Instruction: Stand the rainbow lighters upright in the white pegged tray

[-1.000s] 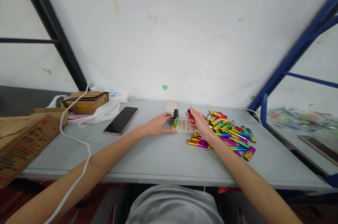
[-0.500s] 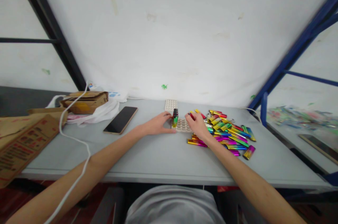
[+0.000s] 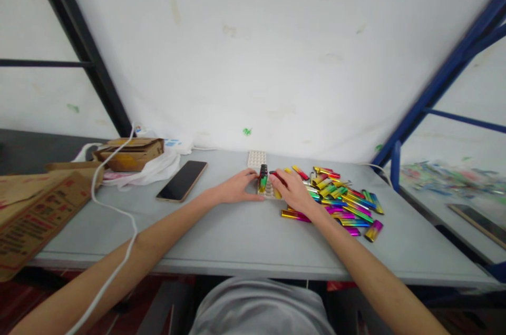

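A pale tray with round holes [image 3: 269,191] lies on the grey table, with a row of upright lighters [image 3: 263,179] with black tops at its left end. My left hand [image 3: 239,186] rests at the tray's left side, thumb and fingers apart around that edge. My right hand [image 3: 291,187] is closed on a lighter [image 3: 277,194] over the tray; its dark top shows by the fingers and its yellow lower part below them. Right of the tray spreads a pile of shiny multicoloured lighters [image 3: 340,195].
A second pale tray [image 3: 257,158] lies near the wall. Left of my hands are a phone [image 3: 182,180], a white plastic bag [image 3: 158,167], cardboard boxes [image 3: 51,203] and a white cable [image 3: 132,224]. A blue metal frame [image 3: 421,95] stands at the right.
My right hand has shifted slightly left over the tray, and the lighter in it now shows upright beside the row. My left hand has stayed at the tray's left side.
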Demonstrator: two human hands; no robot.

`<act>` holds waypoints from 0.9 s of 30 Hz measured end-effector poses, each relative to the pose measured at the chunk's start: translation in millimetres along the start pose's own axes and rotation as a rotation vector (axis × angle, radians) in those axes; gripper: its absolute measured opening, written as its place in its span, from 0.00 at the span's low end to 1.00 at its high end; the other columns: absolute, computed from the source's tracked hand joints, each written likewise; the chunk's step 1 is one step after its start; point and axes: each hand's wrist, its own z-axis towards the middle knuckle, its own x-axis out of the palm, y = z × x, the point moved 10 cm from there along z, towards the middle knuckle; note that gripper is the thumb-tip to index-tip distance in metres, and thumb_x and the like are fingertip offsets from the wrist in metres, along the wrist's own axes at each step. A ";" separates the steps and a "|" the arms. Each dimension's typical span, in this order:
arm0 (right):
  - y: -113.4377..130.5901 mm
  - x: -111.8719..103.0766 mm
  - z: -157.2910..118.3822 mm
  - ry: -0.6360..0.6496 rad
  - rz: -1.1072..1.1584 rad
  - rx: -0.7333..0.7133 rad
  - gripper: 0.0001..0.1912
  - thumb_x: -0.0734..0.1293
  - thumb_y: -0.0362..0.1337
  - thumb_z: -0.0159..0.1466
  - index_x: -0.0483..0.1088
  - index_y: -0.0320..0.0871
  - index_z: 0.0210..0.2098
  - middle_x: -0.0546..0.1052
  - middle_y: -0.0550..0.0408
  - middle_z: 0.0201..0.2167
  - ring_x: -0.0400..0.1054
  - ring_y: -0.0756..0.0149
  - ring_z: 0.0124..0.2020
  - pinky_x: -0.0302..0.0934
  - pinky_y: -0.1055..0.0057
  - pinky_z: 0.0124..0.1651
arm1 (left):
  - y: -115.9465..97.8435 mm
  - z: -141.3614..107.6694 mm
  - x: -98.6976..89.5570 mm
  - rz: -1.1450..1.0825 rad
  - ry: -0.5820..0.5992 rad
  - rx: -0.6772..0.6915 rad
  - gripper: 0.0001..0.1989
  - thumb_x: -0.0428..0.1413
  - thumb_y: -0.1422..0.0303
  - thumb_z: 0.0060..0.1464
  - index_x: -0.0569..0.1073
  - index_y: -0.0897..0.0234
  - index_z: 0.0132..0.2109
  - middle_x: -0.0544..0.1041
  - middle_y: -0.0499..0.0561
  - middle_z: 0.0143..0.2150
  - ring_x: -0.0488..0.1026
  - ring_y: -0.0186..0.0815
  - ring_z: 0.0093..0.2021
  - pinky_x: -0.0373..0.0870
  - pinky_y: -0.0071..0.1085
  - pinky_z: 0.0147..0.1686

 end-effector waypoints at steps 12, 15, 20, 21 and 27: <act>-5.9 26.6 -2.0 0.207 -0.119 -0.072 0.16 0.59 0.48 0.74 0.71 0.44 0.39 0.79 0.50 0.34 0.70 0.61 0.33 0.57 0.68 0.37 | -2.9 -0.8 0.2 -0.013 0.009 0.013 0.31 0.62 0.47 0.54 0.73 0.62 0.57 0.72 0.60 0.59 0.69 0.48 0.59 0.64 0.43 0.62; -7.2 28.0 -1.3 0.215 -0.192 -0.072 0.16 0.59 0.47 0.74 0.71 0.43 0.42 0.80 0.47 0.38 0.72 0.58 0.38 0.59 0.67 0.40 | -2.1 -0.9 0.7 0.006 0.013 0.007 0.32 0.62 0.47 0.54 0.73 0.63 0.57 0.72 0.60 0.60 0.69 0.48 0.59 0.64 0.43 0.63; -1.5 32.9 -3.0 0.248 -0.330 -0.053 0.17 0.58 0.47 0.75 0.70 0.41 0.48 0.80 0.43 0.40 0.74 0.55 0.39 0.60 0.66 0.39 | -1.9 -0.5 0.5 0.005 0.015 0.003 0.32 0.62 0.47 0.53 0.73 0.63 0.57 0.72 0.61 0.60 0.70 0.49 0.59 0.64 0.43 0.62; -0.8 33.8 -3.1 0.245 -0.361 -0.045 0.18 0.58 0.47 0.75 0.70 0.40 0.50 0.80 0.42 0.39 0.74 0.54 0.38 0.60 0.66 0.39 | -2.7 -0.4 0.4 -0.001 0.017 0.007 0.31 0.62 0.47 0.53 0.73 0.63 0.56 0.72 0.61 0.59 0.70 0.49 0.59 0.64 0.43 0.62; 5.3 34.6 -3.6 0.286 -0.319 -0.130 0.21 0.60 0.51 0.73 0.74 0.41 0.39 0.78 0.46 0.37 0.72 0.59 0.39 0.60 0.66 0.43 | -4.6 0.0 -0.3 -0.018 0.016 0.010 0.29 0.62 0.47 0.54 0.74 0.63 0.54 0.72 0.60 0.59 0.69 0.48 0.59 0.64 0.43 0.62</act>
